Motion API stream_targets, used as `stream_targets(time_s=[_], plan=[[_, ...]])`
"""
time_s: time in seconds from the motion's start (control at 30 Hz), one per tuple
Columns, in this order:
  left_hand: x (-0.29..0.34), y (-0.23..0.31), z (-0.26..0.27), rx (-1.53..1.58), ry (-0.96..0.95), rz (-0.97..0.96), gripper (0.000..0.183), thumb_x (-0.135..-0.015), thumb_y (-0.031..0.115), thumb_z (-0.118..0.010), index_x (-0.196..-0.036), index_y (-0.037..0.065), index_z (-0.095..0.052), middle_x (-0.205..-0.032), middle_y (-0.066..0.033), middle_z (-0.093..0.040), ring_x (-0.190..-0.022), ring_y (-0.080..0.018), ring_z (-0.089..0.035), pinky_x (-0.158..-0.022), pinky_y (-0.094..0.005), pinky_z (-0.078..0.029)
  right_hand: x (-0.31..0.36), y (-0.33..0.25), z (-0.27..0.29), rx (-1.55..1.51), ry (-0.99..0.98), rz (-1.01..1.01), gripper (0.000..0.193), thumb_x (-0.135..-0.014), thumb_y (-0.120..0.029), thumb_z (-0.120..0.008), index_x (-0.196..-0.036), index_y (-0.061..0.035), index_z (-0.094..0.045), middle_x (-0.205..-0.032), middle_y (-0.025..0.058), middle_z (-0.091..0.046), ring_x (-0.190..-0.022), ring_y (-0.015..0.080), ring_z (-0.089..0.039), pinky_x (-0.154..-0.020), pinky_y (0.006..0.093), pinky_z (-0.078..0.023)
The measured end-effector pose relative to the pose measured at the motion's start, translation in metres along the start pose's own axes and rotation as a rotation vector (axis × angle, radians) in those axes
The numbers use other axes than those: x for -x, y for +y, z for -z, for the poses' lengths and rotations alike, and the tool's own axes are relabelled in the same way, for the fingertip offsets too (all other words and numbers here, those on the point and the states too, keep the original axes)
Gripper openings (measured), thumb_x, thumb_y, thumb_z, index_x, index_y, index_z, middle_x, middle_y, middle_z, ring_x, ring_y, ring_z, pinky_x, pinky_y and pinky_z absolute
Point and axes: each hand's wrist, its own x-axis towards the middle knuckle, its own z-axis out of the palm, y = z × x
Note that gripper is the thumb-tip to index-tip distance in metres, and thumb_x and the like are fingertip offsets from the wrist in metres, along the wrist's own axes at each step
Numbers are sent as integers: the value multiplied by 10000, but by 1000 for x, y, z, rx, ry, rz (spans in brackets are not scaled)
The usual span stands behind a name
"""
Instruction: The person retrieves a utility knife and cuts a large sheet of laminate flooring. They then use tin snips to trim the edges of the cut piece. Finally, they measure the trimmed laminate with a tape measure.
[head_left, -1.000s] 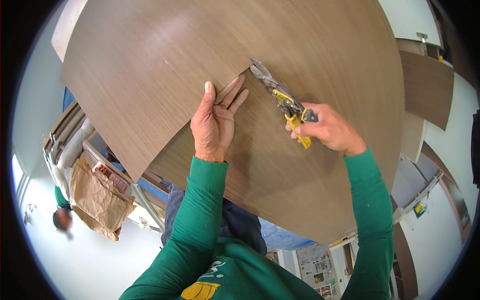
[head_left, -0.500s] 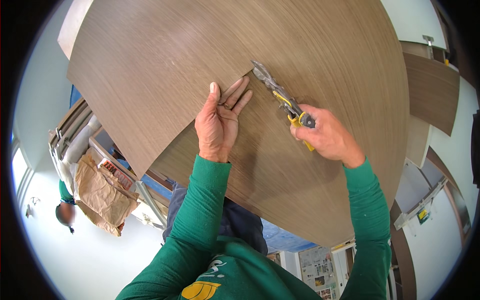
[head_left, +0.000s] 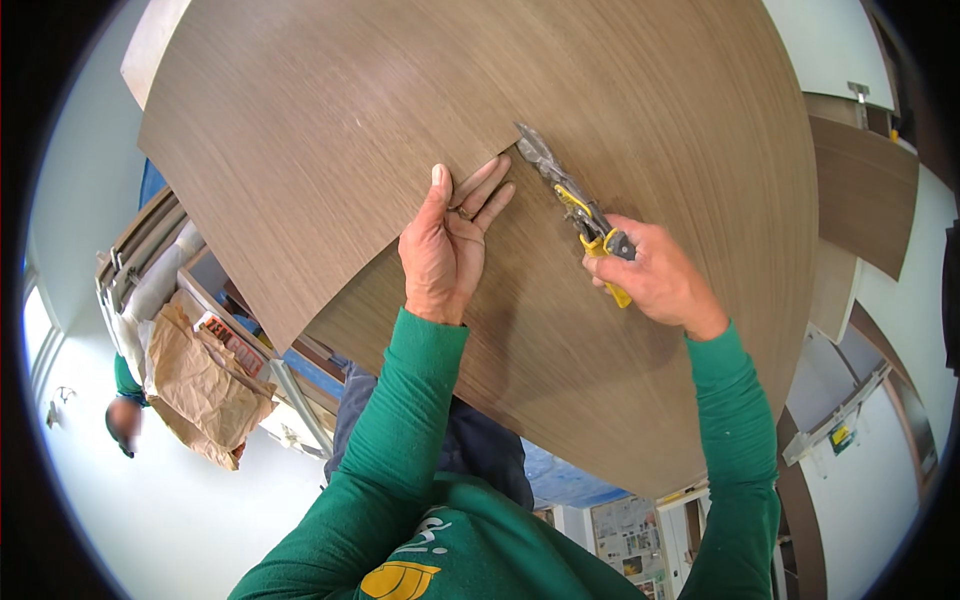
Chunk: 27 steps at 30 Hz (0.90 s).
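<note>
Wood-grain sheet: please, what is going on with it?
The person's right grip holds yellow-handled snips; their blades sit at the inner end of a cut in the wood-grain sheet. The left grip, palm up and open, is at the cut edge. Beyond the blades, the sheet looks uncut.

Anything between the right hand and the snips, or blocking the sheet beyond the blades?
Nothing visible: the right hand grips the snips, and bare brown sheet lies beyond the blades. The fingers of the left hand sit close, to the left, not ahead.
</note>
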Motion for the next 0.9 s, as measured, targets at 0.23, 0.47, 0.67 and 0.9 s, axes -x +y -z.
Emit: stream_targets(time_s=[0.23,0.47,0.67,0.9], plan=[[-1,0,2,5,-15,-2,242,-1102,278,-528,-1010,121,-687,-1358,-319,-623,-1395,-440,-518,-1172,-599,-423,0,2,-2,55,54,38,267,-898,-207,-676,-1037,16,-633,-690,34,-526,-651,125,-484,-609,330,-424],[2,4,-5,-3,-2,12,260,-1103,281,-523,-958,108,-651,-1334,-316,-639,-1385,-435,-530,-1170,-592,-429,4,-4,-11,133,190,41,403,-874,-212,-700,-1188,37,-659,-668,50,-488,-616,146,-455,-582,360,-414],[1,4,-6,9,42,55,270,-1102,291,-524,-944,92,-614,-1328,-313,-644,-1365,-436,-547,-1186,-589,-412,-6,-7,-19,89,175,13,438,-868,-202,-688,-1235,34,-653,-672,37,-473,-616,130,-440,-572,351,-402],[25,18,-17,-265,159,214,375,-1064,349,-609,-1125,-18,-647,-1153,-229,-704,-1149,-378,-659,-1043,-507,-514,-12,-7,-17,90,170,35,371,-862,-197,-667,-1146,40,-648,-671,37,-458,-617,136,-416,-568,355,-387]])
